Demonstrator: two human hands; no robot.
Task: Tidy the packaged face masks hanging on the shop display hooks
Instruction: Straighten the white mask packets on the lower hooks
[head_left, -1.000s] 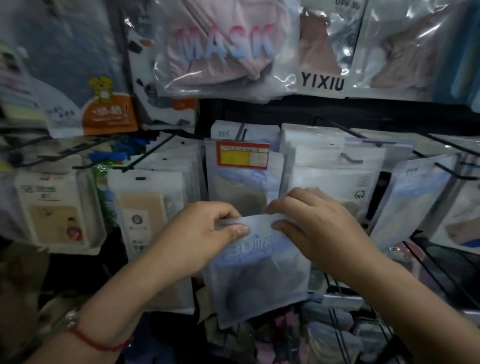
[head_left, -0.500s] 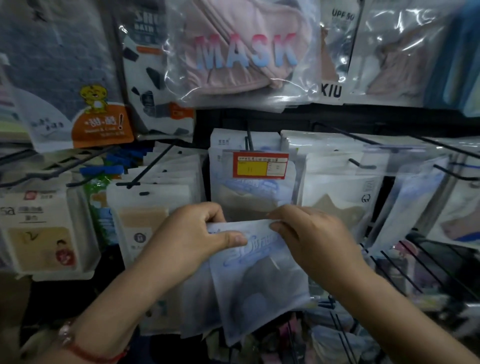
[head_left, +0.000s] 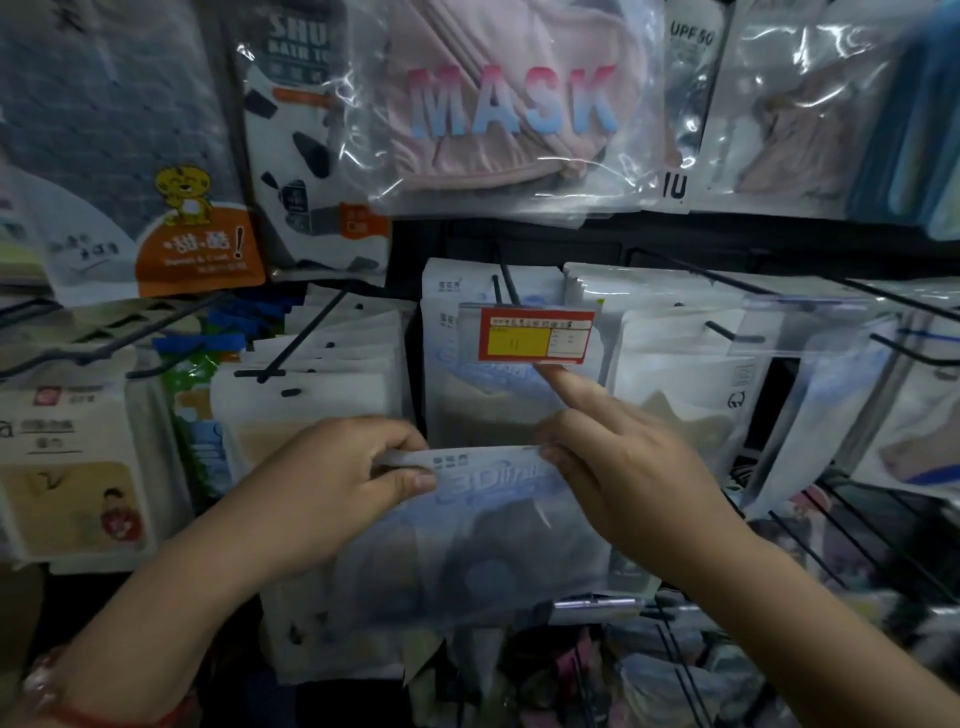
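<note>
Mask packet (head_left: 483, 525) upright, top edge level, pinched in left grip (head_left: 332, 483) and right grip (head_left: 618, 473).

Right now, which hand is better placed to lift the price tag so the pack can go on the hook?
Right hand: its index finger already touches the price tag, while the left hand pinches the mask pack.

Black wire hooks (head_left: 304, 338) on dark rack (head_left: 571, 244), white mask packs (head_left: 311, 384) hung in rows, red-yellow price tag (head_left: 535, 335) on middle hook
</note>
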